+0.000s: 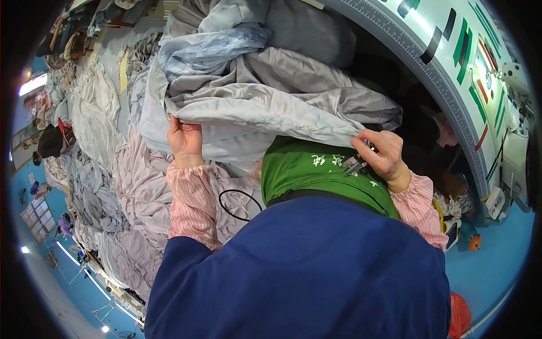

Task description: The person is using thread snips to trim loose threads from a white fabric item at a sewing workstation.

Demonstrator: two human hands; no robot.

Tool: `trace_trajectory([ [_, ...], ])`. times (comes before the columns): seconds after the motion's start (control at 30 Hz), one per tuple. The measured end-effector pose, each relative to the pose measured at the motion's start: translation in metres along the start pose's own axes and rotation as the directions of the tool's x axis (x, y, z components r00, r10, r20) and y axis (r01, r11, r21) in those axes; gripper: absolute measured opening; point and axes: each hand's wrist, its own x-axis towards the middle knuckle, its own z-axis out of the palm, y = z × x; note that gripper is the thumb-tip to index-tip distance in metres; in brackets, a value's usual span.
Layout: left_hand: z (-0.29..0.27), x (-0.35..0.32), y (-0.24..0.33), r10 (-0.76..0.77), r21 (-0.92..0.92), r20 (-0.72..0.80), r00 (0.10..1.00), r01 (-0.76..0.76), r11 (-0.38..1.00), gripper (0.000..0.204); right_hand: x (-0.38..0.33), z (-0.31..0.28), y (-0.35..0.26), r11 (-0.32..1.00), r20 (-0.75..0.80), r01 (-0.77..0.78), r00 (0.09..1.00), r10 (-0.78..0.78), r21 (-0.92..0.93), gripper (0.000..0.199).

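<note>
Pale grey cloth (254,110), pink-and-white striped sleeves (192,195), white-lettered green lap cloth (296,161), navy top (316,271), pale pink fabric (144,183)

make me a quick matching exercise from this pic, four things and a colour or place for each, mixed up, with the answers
Column one
1. held cloth
2. sleeve cuffs
3. person's top
4. ruler strip

Column two
A. dark blue
B. along the edge of the white table
C. pale grey, spanning from the left hand to the right hand
D. pink with fine stripes

Right pairs: 1-C, 2-D, 3-A, 4-B
</note>
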Motion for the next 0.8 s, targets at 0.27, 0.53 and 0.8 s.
trace_trajectory([
  [0.27,0.005,0.001,-0.007,0.071,0.064,-0.155,0.985,-0.061,0.996,0.031,-0.002,0.001,0.001,1.0,-0.005,-0.001,1.0,0.001,0.003,0.028],
  [0.53,-0.005,0.001,-0.007,0.089,0.068,-0.173,0.981,-0.078,0.995,0.029,-0.002,0.002,0.002,1.0,-0.022,-0.017,1.0,0.017,0.012,0.026],
  [0.8,0.007,0.005,-0.023,0.186,0.158,-0.454,0.871,-0.127,0.979,0.028,-0.001,0.003,0.002,0.986,-0.016,-0.138,0.99,0.14,0.093,0.024],
])
